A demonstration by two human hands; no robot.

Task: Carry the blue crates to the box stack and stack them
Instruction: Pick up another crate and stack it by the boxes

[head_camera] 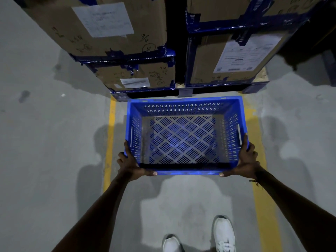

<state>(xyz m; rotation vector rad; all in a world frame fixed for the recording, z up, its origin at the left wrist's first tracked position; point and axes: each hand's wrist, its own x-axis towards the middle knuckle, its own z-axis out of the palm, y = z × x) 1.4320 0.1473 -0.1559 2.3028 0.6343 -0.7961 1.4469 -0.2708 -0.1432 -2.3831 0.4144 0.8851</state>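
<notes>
Between the yellow floor lines (110,142), just short of the taped cardboard box stack (127,51), the blue crate (185,108) is held out at its near corners, the left hand (130,165) and right hand (246,160) each wrapped closed around the rim with thumbs laid along the near edge. Nothing is carried inside; only the slotted floor shows. With so shallow a corner hold, the far end could be tipped down, or the far rim knocked against the lowest box (138,79), if it is pushed forward carelessly.

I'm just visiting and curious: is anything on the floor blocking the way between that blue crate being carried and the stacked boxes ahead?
Nothing visible does. The left hand and right hand hold the empty blue crate by its near corners, and its far edge is already close to the cardboard boxes. The concrete floor around it shows only yellow lines.
</notes>
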